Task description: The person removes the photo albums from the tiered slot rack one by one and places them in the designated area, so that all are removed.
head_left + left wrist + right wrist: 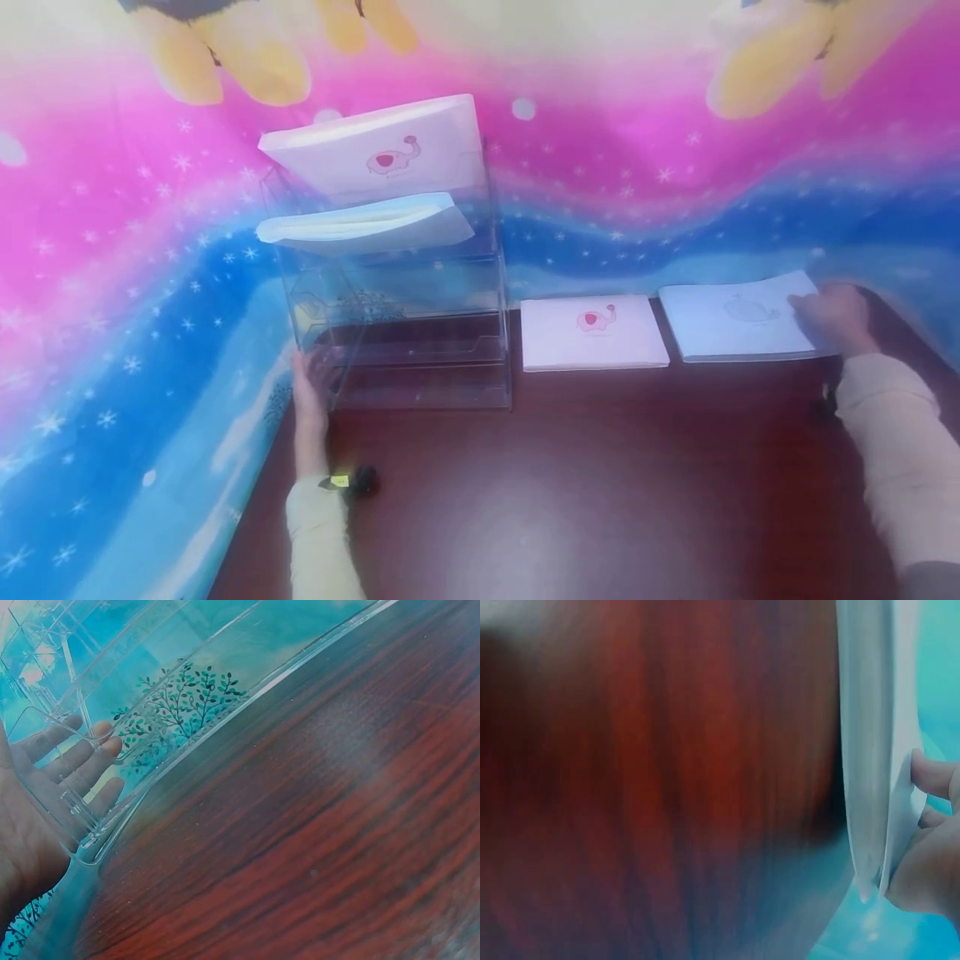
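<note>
My left hand (pixel 310 392) rests against the left side of a clear tiered rack (pixel 420 396); in the left wrist view its fingers (pixel 75 761) show loosely extended through the clear panel. A white notebook with an elephant drawing (pixel 420 162) leans in the rack's top tier, and a pale blue notebook (pixel 375 237) juts from the tier below. Out at the far right, my right hand (pixel 840 317) grips the right edge of a pale blue notebook with a whale drawing (pixel 731 321), thumb on the cover. The right wrist view shows that notebook's page edges (pixel 870 735).
A pale pink elephant notebook (pixel 555 342) lies flat between the rack and the whale notebook. Everything stands on a dark reddish wooden table (pixel 600 483). Behind and to the left hangs a pink and blue patterned cloth (pixel 187 217).
</note>
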A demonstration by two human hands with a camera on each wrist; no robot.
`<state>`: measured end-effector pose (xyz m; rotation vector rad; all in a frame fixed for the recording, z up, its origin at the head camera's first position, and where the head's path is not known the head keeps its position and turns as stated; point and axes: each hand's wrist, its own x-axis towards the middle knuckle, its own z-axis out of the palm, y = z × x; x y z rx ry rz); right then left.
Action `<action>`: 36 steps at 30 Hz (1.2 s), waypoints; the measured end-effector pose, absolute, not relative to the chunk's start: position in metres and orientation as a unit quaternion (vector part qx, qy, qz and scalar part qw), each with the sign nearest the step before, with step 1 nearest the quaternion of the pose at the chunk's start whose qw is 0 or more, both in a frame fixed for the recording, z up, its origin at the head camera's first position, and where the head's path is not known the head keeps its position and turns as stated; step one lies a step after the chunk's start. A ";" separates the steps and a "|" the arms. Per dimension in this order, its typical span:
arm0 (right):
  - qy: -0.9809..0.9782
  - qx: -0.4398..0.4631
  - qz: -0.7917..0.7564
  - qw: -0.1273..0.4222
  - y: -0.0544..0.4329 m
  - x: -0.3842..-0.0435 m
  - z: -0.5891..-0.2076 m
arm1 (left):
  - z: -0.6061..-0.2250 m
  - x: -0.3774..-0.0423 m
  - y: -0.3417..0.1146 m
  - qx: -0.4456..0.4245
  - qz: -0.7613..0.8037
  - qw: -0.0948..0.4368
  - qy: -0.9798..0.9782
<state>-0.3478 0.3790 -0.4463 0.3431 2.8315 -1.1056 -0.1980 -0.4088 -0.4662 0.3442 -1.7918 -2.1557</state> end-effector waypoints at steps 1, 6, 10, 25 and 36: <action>0.934 0.104 -0.340 0.040 0.378 -0.347 -0.447 | -0.466 -0.197 -0.409 0.121 -0.756 0.159 -0.623; 0.966 0.066 -0.247 0.027 0.372 -0.343 -0.447 | -0.471 -0.200 -0.410 0.123 -0.756 0.168 -0.621; 0.981 0.030 -0.190 0.027 0.365 -0.347 -0.447 | -0.475 -0.199 -0.411 0.128 -0.746 0.174 -0.630; 0.879 0.047 -0.434 -0.190 0.241 -0.296 -0.390 | -0.474 -0.203 -0.411 0.110 -0.733 0.175 -0.648; 0.795 0.017 -0.574 -0.193 0.167 -0.260 -0.350 | -0.471 -0.199 -0.408 0.131 -0.747 0.161 -0.631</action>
